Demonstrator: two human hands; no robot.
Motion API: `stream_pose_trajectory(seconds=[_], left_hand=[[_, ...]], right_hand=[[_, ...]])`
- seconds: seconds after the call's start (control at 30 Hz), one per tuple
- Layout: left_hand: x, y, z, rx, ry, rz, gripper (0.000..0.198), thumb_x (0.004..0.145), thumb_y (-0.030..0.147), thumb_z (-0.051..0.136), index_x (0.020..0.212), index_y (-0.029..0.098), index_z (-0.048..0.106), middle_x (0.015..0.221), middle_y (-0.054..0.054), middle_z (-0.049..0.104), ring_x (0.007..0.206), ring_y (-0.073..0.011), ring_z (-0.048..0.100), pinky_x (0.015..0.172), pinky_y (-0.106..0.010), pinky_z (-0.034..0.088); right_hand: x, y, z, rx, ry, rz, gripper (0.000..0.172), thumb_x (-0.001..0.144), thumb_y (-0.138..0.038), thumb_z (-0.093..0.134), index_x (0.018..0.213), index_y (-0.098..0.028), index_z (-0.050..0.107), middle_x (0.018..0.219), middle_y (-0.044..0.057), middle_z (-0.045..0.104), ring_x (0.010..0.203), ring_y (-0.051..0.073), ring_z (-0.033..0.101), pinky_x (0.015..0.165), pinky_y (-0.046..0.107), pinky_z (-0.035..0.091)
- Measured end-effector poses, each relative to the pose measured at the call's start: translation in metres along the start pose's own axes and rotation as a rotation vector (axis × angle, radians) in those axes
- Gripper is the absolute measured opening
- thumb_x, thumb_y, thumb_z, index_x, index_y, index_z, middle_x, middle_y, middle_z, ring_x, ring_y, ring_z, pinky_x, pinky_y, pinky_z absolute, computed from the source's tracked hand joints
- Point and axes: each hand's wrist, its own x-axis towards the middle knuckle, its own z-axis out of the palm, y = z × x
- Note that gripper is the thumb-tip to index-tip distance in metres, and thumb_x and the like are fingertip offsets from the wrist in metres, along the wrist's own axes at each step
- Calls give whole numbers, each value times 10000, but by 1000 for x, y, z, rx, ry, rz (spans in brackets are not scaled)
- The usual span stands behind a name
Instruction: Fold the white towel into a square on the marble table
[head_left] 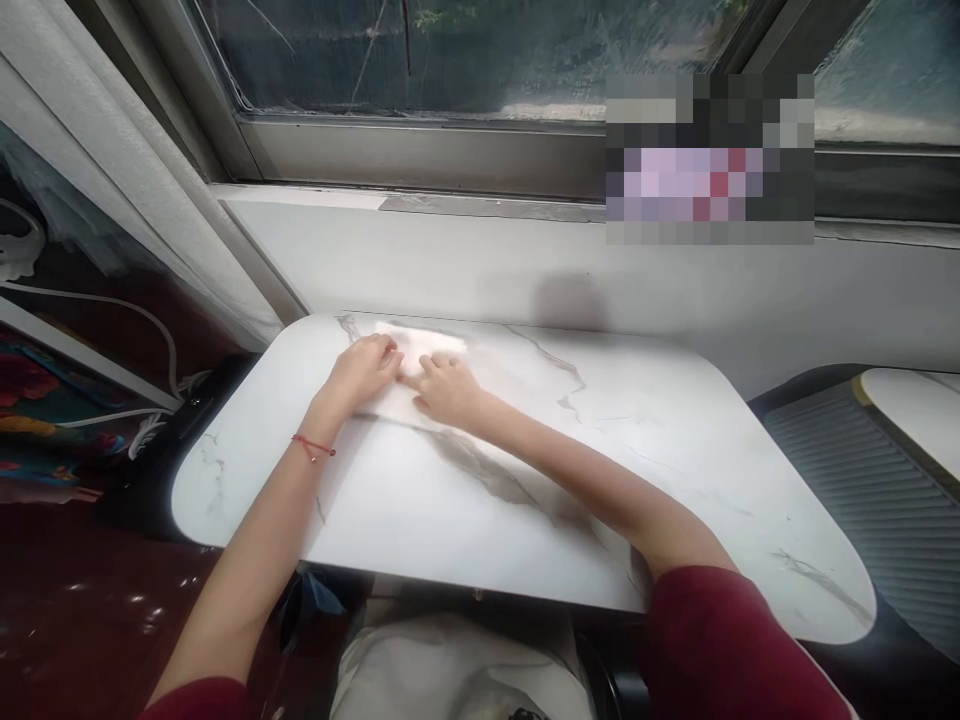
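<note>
A thin white sheet (442, 345), paper or cloth, lies flat near the far edge of the white marble-patterned table (540, 510). Over its left part, my left hand (367, 368) has its fingers curled together at the sheet; the exact grip is small and partly hidden. A red string bracelet (313, 447) circles that wrist. My right hand (450, 390) rests on the sheet just to the right, its fingers bent and apart, one pointing toward my left hand. The fingertips of both hands almost meet. White sheet on white table leaves some of its edges hard to make out.
Behind the table rise a white wall (420, 250) and a framed window (465, 60). A pale curtain (142, 150) hangs at left, beside white cables (161, 330). Another rounded white tabletop (919, 400) stands at right. A blurred patch covers part of the sill.
</note>
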Motion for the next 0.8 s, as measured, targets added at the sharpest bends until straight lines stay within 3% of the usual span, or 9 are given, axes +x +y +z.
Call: stream_pose_trajectory(seconds=[0.1,0.2,0.37,0.5,0.6,0.7,0.8], left_hand=[[6,-9,11,-89,-15,98,438,972,364,401,1290,139,601,1359,-144,657,1259,-293,614,1073,-425,485],[10,-13,22,-108,-38,202,544,986,359,379,1444,90,494,1565,-180,489,1439,-288,479,1201,-439,382],[14,-10,33,-24,-9,234,542,1004,324,362,1486,91,446,1617,-192,416,1512,-285,384,1236,-477,322],[14,-4,29,-4,12,231,496,980,309,397,1423,112,502,1542,-175,510,1444,-303,456,1196,-477,360],[12,2,21,-34,34,218,409,940,346,465,1279,153,588,1343,-143,649,1257,-324,568,1073,-464,450],[8,11,12,-96,26,220,310,908,412,523,1105,192,617,1152,-104,696,1101,-299,604,929,-405,491],[1,26,4,-175,-61,251,260,867,468,584,941,219,599,1015,-65,695,994,-260,621,812,-349,480]], right_hand=[[9,22,7,-6,6,75,532,1036,-262,381,1562,-268,457,1415,165,546,1318,285,493,1038,398,396],[13,44,11,3,34,98,538,1034,-221,357,1557,-281,465,1458,148,528,1323,269,504,1044,380,392],[17,66,21,-2,88,42,541,1032,-188,336,1547,-280,472,1518,131,473,1359,254,463,1034,355,383],[19,67,25,26,111,34,547,1011,-162,354,1533,-252,489,1413,151,532,1283,287,479,984,371,378],[11,61,25,27,125,31,551,987,-143,378,1511,-241,516,1346,160,555,1210,311,493,966,396,360],[-11,51,23,-3,102,9,542,968,-140,403,1489,-214,533,1292,171,571,1137,319,514,949,411,352],[-44,37,19,-32,60,-20,517,956,-155,435,1461,-181,541,1245,181,584,1060,307,535,885,394,366]])
